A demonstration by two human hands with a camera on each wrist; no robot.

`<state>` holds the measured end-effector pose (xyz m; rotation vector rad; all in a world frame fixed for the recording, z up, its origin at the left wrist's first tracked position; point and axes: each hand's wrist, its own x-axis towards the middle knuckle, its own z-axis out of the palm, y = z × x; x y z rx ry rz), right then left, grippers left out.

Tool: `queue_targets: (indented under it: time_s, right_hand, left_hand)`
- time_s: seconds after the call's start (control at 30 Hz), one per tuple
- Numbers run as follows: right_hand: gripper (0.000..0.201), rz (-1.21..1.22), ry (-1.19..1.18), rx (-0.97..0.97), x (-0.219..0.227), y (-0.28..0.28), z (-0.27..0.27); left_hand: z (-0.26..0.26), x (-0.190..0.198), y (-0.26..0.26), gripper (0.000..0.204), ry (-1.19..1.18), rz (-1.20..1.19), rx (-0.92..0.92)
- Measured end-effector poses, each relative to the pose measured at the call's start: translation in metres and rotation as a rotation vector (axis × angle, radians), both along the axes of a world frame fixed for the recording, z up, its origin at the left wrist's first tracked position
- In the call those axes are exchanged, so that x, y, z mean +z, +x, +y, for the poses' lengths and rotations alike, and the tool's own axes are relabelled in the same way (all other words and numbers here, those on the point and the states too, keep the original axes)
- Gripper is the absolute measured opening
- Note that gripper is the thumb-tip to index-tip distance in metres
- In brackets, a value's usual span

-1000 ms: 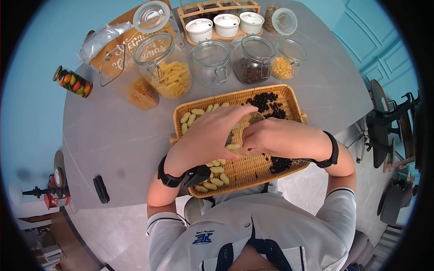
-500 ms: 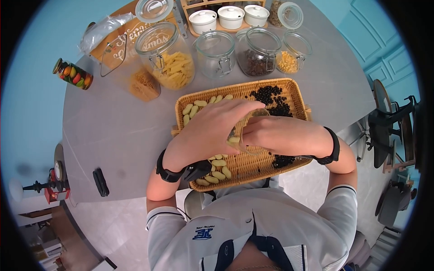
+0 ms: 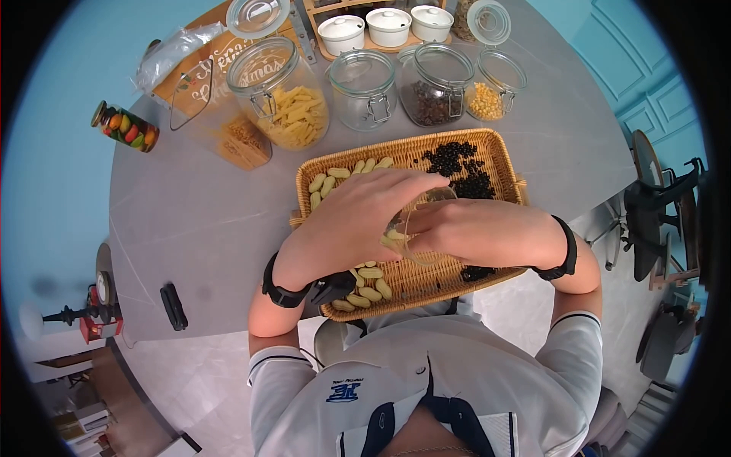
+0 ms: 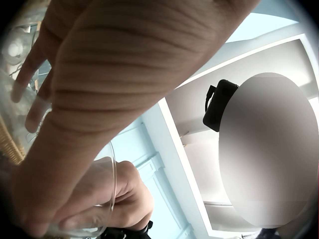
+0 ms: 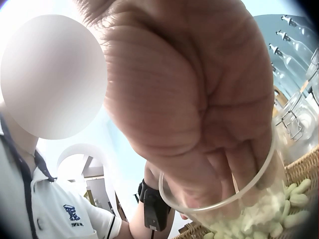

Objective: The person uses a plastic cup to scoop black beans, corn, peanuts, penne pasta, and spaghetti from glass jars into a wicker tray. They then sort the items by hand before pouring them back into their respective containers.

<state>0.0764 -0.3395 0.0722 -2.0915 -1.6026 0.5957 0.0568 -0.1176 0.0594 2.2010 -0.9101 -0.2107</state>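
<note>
Left hand (image 3: 346,217) curved, right hand's (image 3: 464,228) fingers lowered.

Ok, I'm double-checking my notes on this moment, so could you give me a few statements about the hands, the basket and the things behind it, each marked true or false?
1. The left hand grips a clear glass. True.
2. The fingers of the right hand are all outside the glass. False: fingers reach inside it.
3. The wicker basket holds peanuts and black beans. True.
4. The black beans lie at the basket's left side, as the person sees it. False: they are on the right, with peanuts on the left.
5. The three white pots have no lids on. False: all three are lidded.
6. A jar of yellow pasta stands beyond the basket. True.
</note>
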Motion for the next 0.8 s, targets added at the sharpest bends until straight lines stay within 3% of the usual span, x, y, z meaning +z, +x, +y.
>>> queue_targets:
  time_s: [0.17,0.27,0.37,0.47,0.57,0.67,0.7,0.8]
  right_hand:
    - [0.019,0.046,0.018,-0.025,0.008,0.001,-0.001]
    - [0.021,0.047,0.321,-0.029,0.010,0.008,-0.012]
    - [0.017,0.275,0.356,-0.173,0.022,0.028,-0.042]
    - [0.018,0.484,0.315,-0.606,-0.002,0.047,-0.057]
    - [0.034,0.013,0.025,-0.520,-0.053,0.069,-0.059]
    - [0.051,-0.221,-0.044,-0.443,-0.080,0.064,-0.055]
    - [0.061,-0.203,-0.116,-0.450,-0.081,0.062,-0.054]
    - [0.064,-0.220,-0.180,-0.394,-0.075,0.055,-0.047]
  left_hand:
    - [0.004,0.000,0.002,0.095,0.002,-0.035,-0.009]
    - [0.008,0.002,0.002,0.097,-0.014,0.006,0.005]
    - [0.016,0.010,0.003,0.098,-0.029,0.031,0.009]
    - [0.023,0.017,0.002,0.099,0.008,0.006,0.055]
    - [0.029,0.016,0.005,0.101,0.059,-0.030,0.039]
    - [0.032,0.018,0.007,0.100,0.068,0.012,-0.001]
    - [0.032,0.020,0.007,0.099,0.065,0.040,-0.010]
    - [0.032,0.022,0.009,0.095,0.078,0.057,-0.023]
